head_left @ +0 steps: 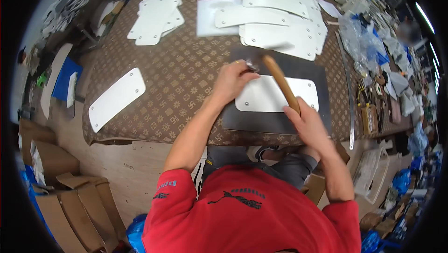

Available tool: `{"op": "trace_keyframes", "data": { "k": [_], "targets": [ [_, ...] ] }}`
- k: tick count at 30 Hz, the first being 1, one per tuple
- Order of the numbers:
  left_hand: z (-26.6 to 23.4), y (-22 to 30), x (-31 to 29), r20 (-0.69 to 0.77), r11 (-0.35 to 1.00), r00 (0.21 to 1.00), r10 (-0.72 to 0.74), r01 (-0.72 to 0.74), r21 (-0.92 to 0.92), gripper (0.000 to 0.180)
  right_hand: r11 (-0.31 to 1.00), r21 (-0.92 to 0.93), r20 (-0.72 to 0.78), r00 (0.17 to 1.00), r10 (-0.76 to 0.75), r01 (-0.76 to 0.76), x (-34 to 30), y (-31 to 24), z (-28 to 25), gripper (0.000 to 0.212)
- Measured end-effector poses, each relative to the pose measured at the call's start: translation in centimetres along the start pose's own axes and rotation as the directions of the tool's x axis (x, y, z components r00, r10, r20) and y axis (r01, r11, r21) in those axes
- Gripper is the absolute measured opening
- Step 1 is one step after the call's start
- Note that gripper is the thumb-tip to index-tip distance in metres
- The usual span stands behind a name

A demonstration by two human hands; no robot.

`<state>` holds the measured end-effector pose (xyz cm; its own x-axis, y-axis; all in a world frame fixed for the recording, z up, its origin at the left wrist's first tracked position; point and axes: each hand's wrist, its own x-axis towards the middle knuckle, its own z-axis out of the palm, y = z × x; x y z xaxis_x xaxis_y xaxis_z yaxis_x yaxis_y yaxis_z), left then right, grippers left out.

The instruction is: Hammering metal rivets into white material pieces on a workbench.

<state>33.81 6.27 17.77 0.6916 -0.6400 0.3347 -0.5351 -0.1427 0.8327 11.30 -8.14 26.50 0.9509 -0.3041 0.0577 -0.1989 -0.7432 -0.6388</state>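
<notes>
A white panel point(277, 98) with rounded corners and small metal eyelets lies on a black mat point(270, 123) in front of me. My right hand point(305, 121) is closed round the wooden handle of a hammer point(281, 84). The hammer's head is blurred and sits above the panel's far left corner. At that same corner my left hand point(232, 82) pinches a short metal punch point(252, 65), partly hidden by fingers and hammer.
Another white panel point(117, 99) lies alone at the left. Behind are a pile of panels point(156, 15), a larger pile point(284, 36) and a pale grey sheet point(205, 19). A metal ruler point(346, 90) lies along the right, beside clutter and plastic bags point(357, 36).
</notes>
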Motion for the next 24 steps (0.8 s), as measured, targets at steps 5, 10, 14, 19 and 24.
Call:
{"op": "trace_keyframes", "data": {
  "k": [5,10,14,19,24],
  "targets": [
    [-0.8,1.0,-1.2,-0.076,0.995,0.997,0.006,-0.013,-0.098,0.017,0.809,0.511,-0.049,0.93,0.365,-0.291,-4.4,-3.8,-1.2,0.018],
    [-3.5,4.4,-3.2,0.062,0.91,0.989,-0.132,0.145,-0.387,0.017,0.671,0.718,-0.167,0.89,0.424,-0.186,-6.7,-4.0,-2.8,0.015],
    [-2.9,4.2,-5.0,0.139,0.934,0.983,-0.117,0.157,-0.322,0.017,0.678,0.723,-0.217,0.888,0.406,-0.134,-6.5,-5.7,-3.3,0.015],
    [-2.3,4.1,-5.7,0.165,0.944,0.978,-0.13,0.173,-0.282,0.018,0.806,0.548,-0.525,0.842,0.125,0.222,-8.1,-7.3,-8.2,0.018],
    [-2.1,3.9,-5.9,0.108,0.977,0.992,-0.072,0.092,-0.194,0.017,0.986,0.135,-0.047,0.993,0.106,-0.099,-6.4,-2.8,-2.2,0.019]
  ]
}}
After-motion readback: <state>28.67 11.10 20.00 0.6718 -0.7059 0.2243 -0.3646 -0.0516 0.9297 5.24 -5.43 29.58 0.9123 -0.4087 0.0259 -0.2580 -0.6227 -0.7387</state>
